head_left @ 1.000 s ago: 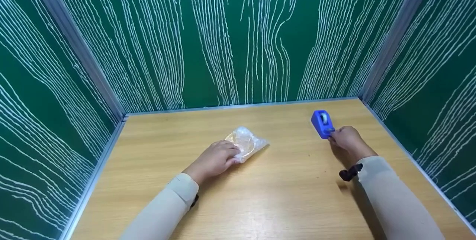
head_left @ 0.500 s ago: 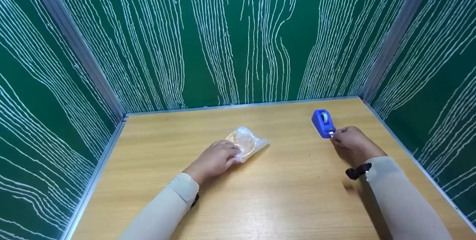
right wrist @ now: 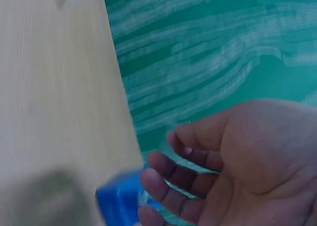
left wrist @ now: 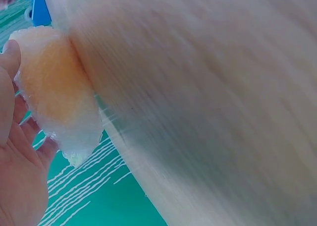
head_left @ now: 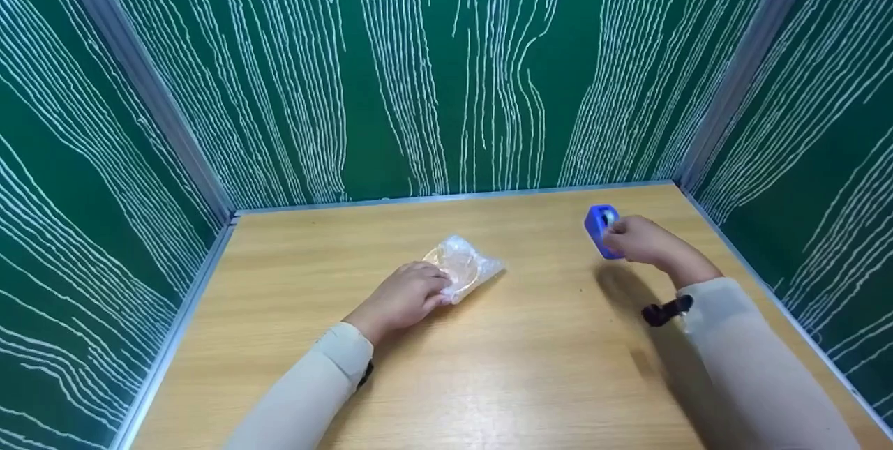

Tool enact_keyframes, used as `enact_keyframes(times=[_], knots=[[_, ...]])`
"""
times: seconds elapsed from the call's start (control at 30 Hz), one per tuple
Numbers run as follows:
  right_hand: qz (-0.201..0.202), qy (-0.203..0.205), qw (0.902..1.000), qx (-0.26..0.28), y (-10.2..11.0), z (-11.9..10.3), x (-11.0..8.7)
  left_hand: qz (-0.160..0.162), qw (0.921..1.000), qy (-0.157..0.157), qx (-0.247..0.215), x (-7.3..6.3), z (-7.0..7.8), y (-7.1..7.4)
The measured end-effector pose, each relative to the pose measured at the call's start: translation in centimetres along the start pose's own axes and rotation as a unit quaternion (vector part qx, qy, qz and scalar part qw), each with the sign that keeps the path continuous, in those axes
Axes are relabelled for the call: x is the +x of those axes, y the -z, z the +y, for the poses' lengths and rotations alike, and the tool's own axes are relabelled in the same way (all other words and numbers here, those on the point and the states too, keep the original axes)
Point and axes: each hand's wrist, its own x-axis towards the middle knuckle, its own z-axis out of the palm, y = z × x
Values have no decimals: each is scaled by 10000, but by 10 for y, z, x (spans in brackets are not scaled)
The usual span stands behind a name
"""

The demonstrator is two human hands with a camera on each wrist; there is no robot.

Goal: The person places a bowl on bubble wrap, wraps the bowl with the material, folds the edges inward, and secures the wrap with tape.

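My left hand [head_left: 411, 293] grips a bubble-wrap packet [head_left: 464, 268] on the wooden table, with the thumb on one side and the fingers on the other. An orange, rounded thing shows through the wrap [left wrist: 54, 77] in the left wrist view. Further right stands a blue tape dispenser [head_left: 596, 230], its front partly covered by my right hand [head_left: 642, 241]. That hand is raised just above it, thumb and forefinger pinched together. A faint clear strip of tape [right wrist: 171, 128] appears at those fingertips [right wrist: 184, 133]; its length is hard to make out. The other fingers are loosely bent.
Green walls [head_left: 481, 73] with white wavy lines close in the back and both sides of the table [head_left: 335, 241]. Grey metal edging [head_left: 174, 338] runs along the table's sides. A dark strap piece [head_left: 666, 310] sits at the right wrist.
My right hand was low at the dispenser's front, pinching at its tape end. It has risen and moved slightly left over the dispenser. The left hand and packet have stayed in place.
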Motion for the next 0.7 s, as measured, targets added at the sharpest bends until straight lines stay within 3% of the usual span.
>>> enact_keyframes(times=[0.17, 0.43, 0.7], knots=[[16, 958, 9939, -546, -18, -43, 9, -28, 9999, 85, -68, 1, 1, 0], [-189, 1702, 9817, -834, -58, -105, 25, 8, 10000, 16, -93, 1, 1, 1], [-821, 2474, 9535, -1515, -111, -164, 42, 168, 9996, -233, -36, 1, 1, 2]])
